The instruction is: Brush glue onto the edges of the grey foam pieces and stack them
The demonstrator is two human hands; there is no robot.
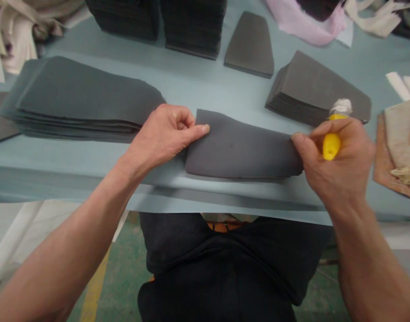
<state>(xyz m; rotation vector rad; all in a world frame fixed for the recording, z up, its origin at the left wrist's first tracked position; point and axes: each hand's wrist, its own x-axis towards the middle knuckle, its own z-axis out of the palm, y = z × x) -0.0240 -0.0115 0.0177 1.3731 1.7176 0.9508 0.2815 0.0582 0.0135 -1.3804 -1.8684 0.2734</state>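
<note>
Left hand (168,134) pinching grey panel (241,147) near far left corner, thumb on top; right hand (342,156) gripping yellow-handled tool (331,146), thumb at panel's right end; panel probably light, thin, bendy, best held at both ends; lies near table's (191,82) front edge, forearms angled in from both sides

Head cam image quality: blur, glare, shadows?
Head view: soft light, no harsh glare; head view: darker, shadow-like band on the table below the held dark piece; head view: cloth strips at top left look soft, and the left stack's left end looks smeared.
</note>
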